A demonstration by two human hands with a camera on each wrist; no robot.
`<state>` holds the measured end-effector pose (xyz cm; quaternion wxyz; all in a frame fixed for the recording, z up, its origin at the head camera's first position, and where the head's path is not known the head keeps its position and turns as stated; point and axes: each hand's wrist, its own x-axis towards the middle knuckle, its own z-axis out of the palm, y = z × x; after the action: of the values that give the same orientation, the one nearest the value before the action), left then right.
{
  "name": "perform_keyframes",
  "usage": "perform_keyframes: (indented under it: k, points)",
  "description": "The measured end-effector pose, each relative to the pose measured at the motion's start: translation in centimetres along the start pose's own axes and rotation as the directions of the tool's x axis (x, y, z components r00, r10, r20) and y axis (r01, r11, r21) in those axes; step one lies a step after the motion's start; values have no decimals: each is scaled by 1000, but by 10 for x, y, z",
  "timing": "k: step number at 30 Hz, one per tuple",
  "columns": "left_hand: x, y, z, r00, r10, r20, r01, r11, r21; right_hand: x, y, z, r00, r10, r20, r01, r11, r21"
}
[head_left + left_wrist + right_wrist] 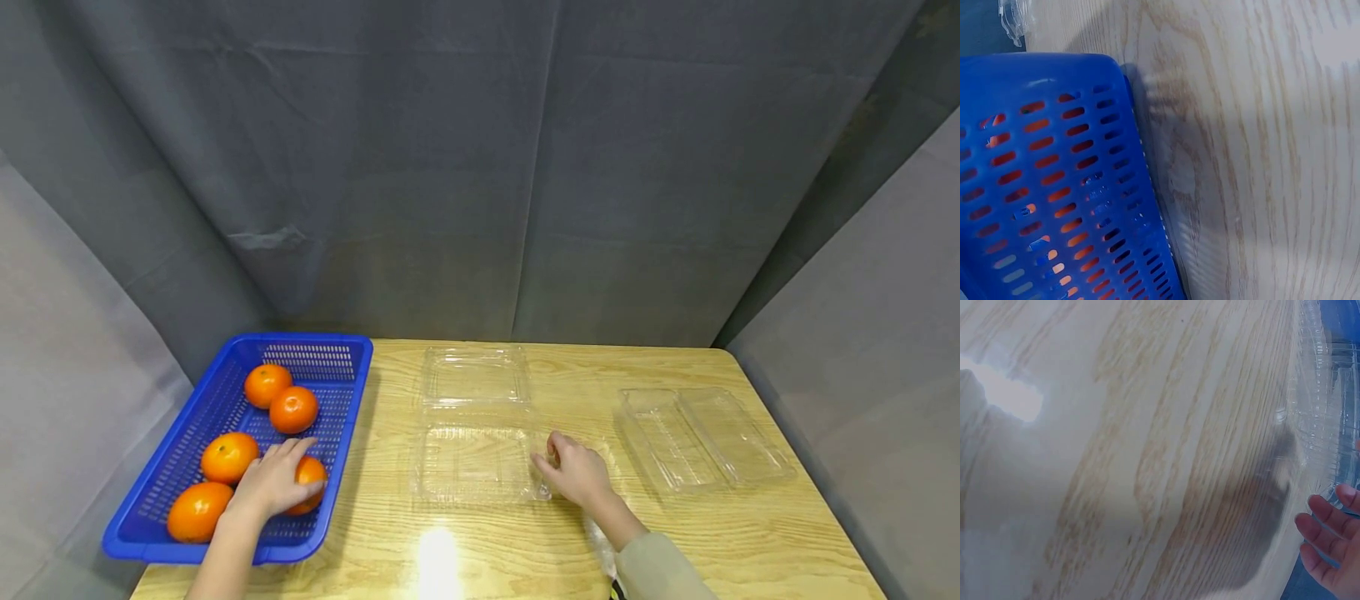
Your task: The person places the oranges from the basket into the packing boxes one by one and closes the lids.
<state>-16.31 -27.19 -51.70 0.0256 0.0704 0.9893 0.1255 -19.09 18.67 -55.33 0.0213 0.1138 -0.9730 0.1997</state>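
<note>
My left hand reaches into the blue basket and grips an orange near its right side, thumb and fingers on either side of it. Through the basket's slots in the left wrist view, patches of orange show; the hand itself is hardly visible there. Just right of a clear plastic clamshell box is my right hand, its fingers loosely bent with nothing between them. The box lies unfolded, lid toward the back. In the right wrist view, the relaxed fingers appear close to clear plastic; contact is unclear.
Several other oranges lie in the basket. A second unfolded clear box sits at the right of the wooden table. A clear crumpled strip and a black-and-yellow item lie by the right sleeve. Grey curtains enclose the table.
</note>
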Motion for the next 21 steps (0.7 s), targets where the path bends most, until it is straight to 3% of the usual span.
perform_keyframes:
  k: [12,21]
  points:
    - [-4,-1,0,999,-19,48,19,1000,-8,0,1,1,1000,-9,9,8,1000,11]
    - [-5,0,0,999,-23,40,24,1000,-12,1,2,2,999,-44,-5,44,999,-29]
